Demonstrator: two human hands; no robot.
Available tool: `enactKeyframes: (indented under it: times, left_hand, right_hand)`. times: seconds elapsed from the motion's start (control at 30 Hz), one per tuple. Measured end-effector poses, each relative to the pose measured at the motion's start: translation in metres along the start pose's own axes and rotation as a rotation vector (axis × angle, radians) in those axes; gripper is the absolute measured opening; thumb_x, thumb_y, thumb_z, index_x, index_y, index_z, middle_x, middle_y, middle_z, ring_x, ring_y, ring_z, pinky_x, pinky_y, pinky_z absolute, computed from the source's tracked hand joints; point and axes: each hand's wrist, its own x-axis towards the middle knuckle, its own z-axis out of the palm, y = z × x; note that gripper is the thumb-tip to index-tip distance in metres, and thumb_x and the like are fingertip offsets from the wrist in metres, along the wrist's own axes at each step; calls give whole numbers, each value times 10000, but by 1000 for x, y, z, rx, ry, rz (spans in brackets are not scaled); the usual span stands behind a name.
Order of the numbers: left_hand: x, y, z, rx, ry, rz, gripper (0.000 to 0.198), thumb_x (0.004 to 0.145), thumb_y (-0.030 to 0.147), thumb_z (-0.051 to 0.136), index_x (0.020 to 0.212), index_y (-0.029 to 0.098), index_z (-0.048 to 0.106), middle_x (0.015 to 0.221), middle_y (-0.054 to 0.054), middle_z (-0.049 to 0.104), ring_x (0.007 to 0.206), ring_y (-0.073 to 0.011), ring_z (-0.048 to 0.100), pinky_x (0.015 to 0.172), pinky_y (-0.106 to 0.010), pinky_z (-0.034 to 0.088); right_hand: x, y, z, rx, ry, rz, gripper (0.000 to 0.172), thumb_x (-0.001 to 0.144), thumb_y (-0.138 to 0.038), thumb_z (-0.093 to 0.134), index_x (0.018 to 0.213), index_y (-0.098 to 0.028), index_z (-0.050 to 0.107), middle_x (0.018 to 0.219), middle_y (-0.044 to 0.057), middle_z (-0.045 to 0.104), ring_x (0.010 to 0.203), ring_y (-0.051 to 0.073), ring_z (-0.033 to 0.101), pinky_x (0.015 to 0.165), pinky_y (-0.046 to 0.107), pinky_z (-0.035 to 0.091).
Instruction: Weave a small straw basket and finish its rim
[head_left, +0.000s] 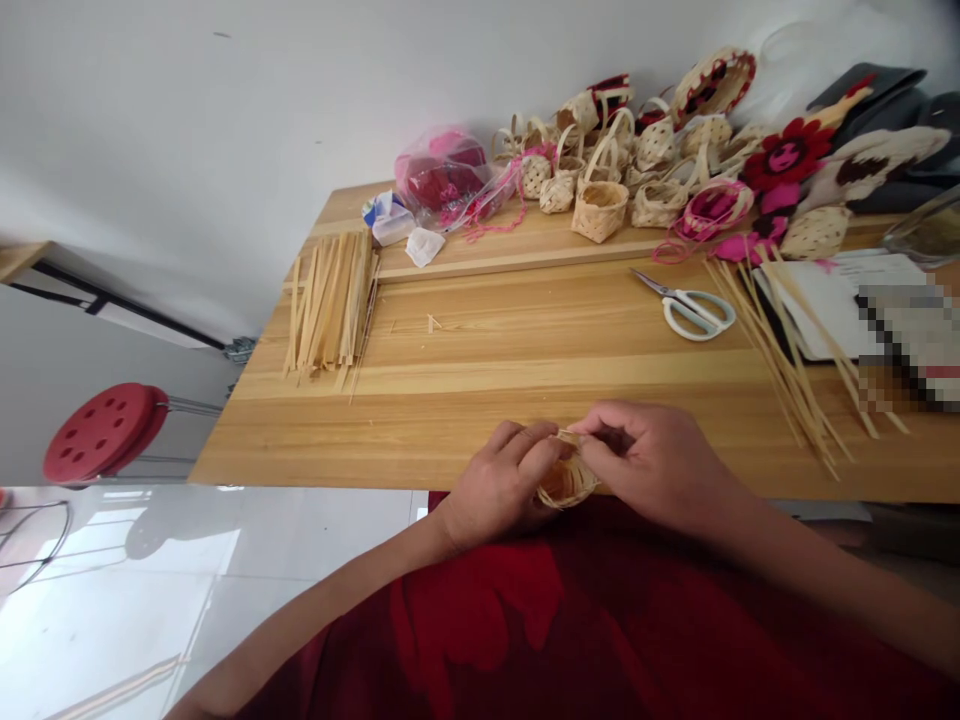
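A small woven basket (568, 484) of pale strips sits at the table's front edge, its round opening facing up toward me. My left hand (501, 478) is closed around its left side, with fingertips at the far rim. On the other side, my right hand (645, 458) pinches a thin pale strip (568, 433) at that rim, thumb and forefinger pressed together. The fingers hide part of the basket's far and right sides.
White-handled scissors (697, 312) lie ahead to the right. Loose strips (795, 360) cross a notebook (832, 300) at right; a strip bundle (330, 300) lies left. Several finished baskets (600, 208) and a plastic bag (442, 180) line the back. Red stools (101, 430) stand left.
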Motion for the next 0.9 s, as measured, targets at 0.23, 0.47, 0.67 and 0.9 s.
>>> enactKeyframes:
  times: [0.23, 0.47, 0.67, 0.9]
  left_hand:
    - [3, -1, -2, 55, 14, 16, 343, 969, 347, 676, 1246, 163, 594, 1289, -165, 738, 1097, -284, 716, 924, -420, 627]
    - [-1, -7, 1, 20, 37, -32, 388, 931, 366, 742, 1237, 180, 594, 1332, -165, 727, 1142, -296, 717, 957, -433, 628]
    - [-7, -9, 6, -24, 85, -95, 419, 906, 361, 778, 1236, 202, 576, 1315, -165, 739, 1189, -285, 728, 975, -429, 630]
    - [-7, -11, 7, -23, 85, -70, 430, 897, 337, 772, 1242, 186, 564, 1287, -173, 748, 1206, -286, 726, 992, -429, 628]
  right_hand:
    - [-9, 2, -4, 35, 24, -47, 173, 866, -188, 580, 799, -258, 723, 700, -15, 737, 592, 150, 628, 583, 296, 451]
    - [-2, 1, -2, 85, -18, -33, 170, 874, -213, 593, 839, -251, 755, 754, 10, 766, 633, 163, 652, 599, 299, 476]
    - [3, 0, -5, 23, -106, -41, 189, 883, -241, 607, 768, -253, 758, 679, 3, 735, 587, 160, 614, 572, 308, 435]
    - [7, -1, -4, -33, -101, -110, 253, 910, -213, 562, 799, -262, 784, 792, 25, 806, 666, 194, 698, 645, 337, 476]
